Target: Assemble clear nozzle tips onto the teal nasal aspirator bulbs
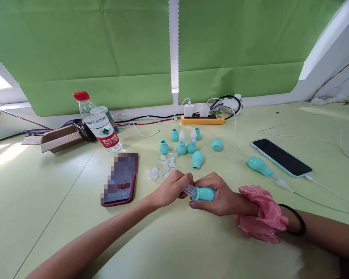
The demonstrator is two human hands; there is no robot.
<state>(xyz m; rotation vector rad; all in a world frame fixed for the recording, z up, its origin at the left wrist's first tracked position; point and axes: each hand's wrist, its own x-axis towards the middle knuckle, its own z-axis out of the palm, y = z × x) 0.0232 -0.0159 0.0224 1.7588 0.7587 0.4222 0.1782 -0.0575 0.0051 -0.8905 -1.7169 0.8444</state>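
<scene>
My right hand (218, 193) is wrapped round a teal rubber bulb (206, 194) that lies sideways, its mouth facing left. Between the fingers of my left hand (174, 188) is a clear plastic tube (190, 190), whose end meets the bulb's mouth; how deep it sits I cannot tell. Just beyond my hands lies a loose teal bulb (197, 159). Several more stand behind it, two of them with white tips, such as this bulb (181, 148). Small clear and white plastic pieces (165, 164) are heaped beyond my left hand. An assembled bulb aspirator (260, 166) lies at the right.
At the left are a red-cased phone (120, 180), a water bottle (101, 124) and an open cardboard box (61, 136). A yellow power strip (203, 119) with white chargers sits at the back. A second phone (282, 157) charges at the right, its white cable (331, 188) trailing across the table.
</scene>
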